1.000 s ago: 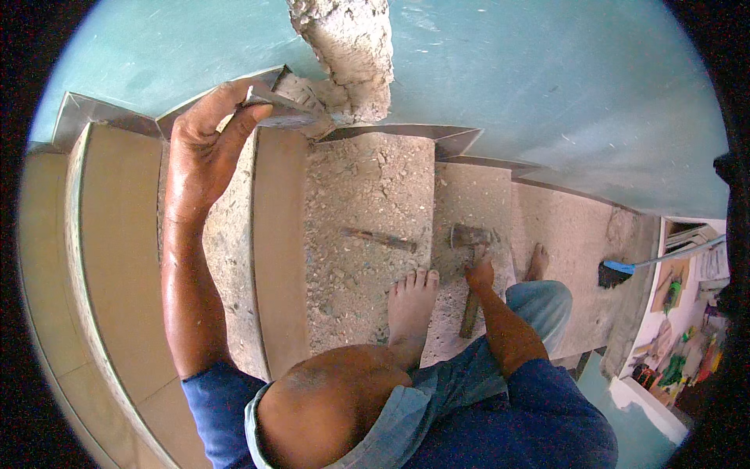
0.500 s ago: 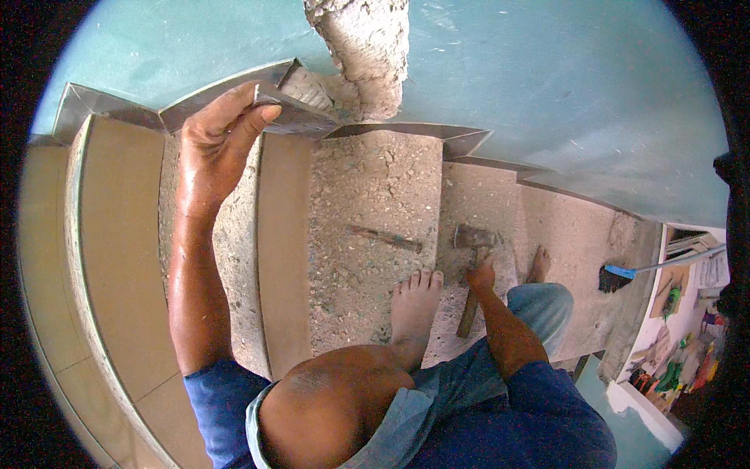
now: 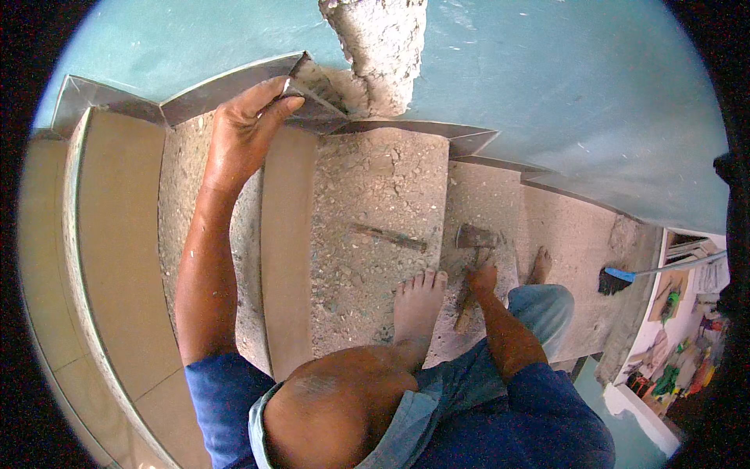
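Observation:
My left hand (image 3: 254, 117) pinches a dark grey skirting tile piece (image 3: 312, 105) at the foot of the blue wall (image 3: 547, 78), beside a broken white patch of plaster (image 3: 379, 55) running up the wall. My right hand (image 3: 480, 277) grips a hammer (image 3: 476, 238) by its handle, the head resting low over a rough step. A chisel (image 3: 391, 236) lies on the rubble-covered concrete tread (image 3: 367, 180) between my hands, near my bare foot (image 3: 418, 309).
Beige tiled steps (image 3: 117, 234) with pale edges curve down the left, more dark skirting (image 3: 117, 105) zigzags along the wall. At the right are a broom (image 3: 617, 280) with a blue head and a jumbled pile of assorted items (image 3: 680, 359) beyond the concrete edge.
My left hand and the tile piece have moved right and slightly up in the picture, along with a slight shift of the whole view. My right hand still holds the hammer low.

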### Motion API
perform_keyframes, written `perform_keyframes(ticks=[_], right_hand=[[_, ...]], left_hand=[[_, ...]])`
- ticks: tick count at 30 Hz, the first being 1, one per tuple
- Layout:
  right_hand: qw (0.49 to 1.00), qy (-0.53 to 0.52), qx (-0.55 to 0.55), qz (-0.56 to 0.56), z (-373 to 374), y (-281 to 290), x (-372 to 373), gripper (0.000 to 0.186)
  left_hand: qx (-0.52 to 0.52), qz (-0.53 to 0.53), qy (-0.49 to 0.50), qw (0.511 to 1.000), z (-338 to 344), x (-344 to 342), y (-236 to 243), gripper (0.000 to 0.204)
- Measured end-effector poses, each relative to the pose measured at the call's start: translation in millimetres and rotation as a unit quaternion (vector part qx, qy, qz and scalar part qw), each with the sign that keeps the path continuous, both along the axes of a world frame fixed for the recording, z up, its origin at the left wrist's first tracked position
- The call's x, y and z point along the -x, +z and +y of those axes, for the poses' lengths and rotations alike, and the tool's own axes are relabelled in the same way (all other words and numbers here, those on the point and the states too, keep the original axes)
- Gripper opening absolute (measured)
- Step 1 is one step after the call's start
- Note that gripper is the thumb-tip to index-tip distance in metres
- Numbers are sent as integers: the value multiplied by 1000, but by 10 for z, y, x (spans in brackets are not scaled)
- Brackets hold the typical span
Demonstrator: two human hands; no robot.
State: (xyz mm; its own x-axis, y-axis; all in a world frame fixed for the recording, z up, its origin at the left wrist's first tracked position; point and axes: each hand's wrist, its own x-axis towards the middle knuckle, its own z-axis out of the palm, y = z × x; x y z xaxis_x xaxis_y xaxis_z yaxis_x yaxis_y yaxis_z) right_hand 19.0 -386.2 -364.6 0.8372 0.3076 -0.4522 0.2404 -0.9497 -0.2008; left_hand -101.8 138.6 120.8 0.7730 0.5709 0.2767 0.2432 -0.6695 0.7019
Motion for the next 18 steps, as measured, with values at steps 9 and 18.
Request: perform_keyframes(ticks=[9, 18], right_hand=[[989, 84, -26, -120, 320, 810, 107, 63], [921, -98, -377, -29, 1540, 2466, -211, 25]], left_hand=[[-226, 41, 9, 973, 82, -128, -1, 26], [-299, 28, 35, 953, 31, -156, -35, 30]])
